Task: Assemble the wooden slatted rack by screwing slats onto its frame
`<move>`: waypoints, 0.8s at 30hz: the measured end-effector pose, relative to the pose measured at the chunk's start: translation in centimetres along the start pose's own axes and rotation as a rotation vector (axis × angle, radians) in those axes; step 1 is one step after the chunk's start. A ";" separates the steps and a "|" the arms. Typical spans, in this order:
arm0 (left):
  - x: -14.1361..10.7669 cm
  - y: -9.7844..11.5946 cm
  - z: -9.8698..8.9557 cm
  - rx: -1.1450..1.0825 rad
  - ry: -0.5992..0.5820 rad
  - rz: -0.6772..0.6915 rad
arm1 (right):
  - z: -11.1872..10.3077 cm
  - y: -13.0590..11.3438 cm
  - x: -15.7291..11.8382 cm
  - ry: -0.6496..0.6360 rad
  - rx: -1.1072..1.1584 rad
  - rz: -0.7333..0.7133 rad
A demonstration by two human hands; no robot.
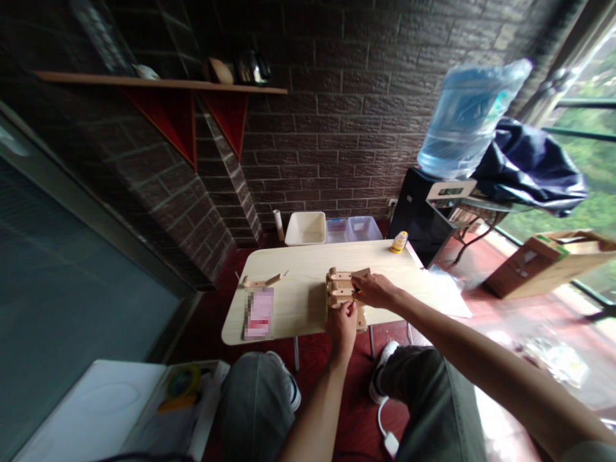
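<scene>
On the pale table (298,276), a group of light-brown wooden pieces (341,277) with rounded ends and dark holes lies under my hands. My right hand (378,290) comes in from the right over these pieces, its fingers curled closed. A small yellow and black thing shows at its fingertips, too small to name. My left hand (342,326) is at the near edge of the pieces, thumb and finger pinched together close to the right fingertips. What the pinch holds, if anything, I cannot make out. The hands partly hide the wood.
A wooden piece (262,282) and a blurred pink item (260,314) lie on the table's left. A yellow-capped bottle (399,242) stands at the back right. Behind are a cream bin (306,229), clear bins (363,228) and a water dispenser (418,215). A cardboard box (534,263) stands right.
</scene>
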State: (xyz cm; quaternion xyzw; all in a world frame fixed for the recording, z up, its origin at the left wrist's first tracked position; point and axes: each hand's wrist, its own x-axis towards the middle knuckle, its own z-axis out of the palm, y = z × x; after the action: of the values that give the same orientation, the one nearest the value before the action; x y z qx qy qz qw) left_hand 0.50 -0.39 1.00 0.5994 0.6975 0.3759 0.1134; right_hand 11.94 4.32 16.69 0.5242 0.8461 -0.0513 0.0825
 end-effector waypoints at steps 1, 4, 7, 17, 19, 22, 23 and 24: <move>0.0 0.0 0.1 0.001 0.000 -0.003 | 0.0 0.0 -0.1 -0.001 0.001 -0.008; 0.0 0.0 0.2 0.008 -0.008 -0.023 | -0.1 0.3 -0.3 0.012 0.014 -0.038; 0.0 -0.1 0.2 0.002 -0.012 -0.031 | -0.4 0.4 -0.6 0.027 0.024 -0.056; 0.0 -0.2 0.3 0.004 -0.004 0.004 | -0.7 -0.5 -0.2 0.003 -0.014 -0.002; 0.0 -0.2 0.3 0.011 0.005 0.001 | -0.7 -0.7 -0.1 0.004 -0.021 -0.002; -0.1 -0.2 0.4 0.012 0.013 -0.006 | -0.8 -0.7 -0.2 0.016 -0.032 -0.011; -0.1 -0.2 0.4 0.007 0.014 -0.007 | -0.8 -0.7 -0.3 0.018 -0.030 -0.020; -0.1 -0.2 0.4 0.002 0.015 -0.006 | -0.8 -0.6 -0.4 0.019 -0.027 -0.030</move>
State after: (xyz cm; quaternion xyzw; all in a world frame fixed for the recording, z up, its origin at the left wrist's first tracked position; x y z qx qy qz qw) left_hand 0.62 -0.32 0.61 0.5945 0.7005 0.3795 0.1087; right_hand 11.49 3.89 17.59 0.5107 0.8552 -0.0363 0.0810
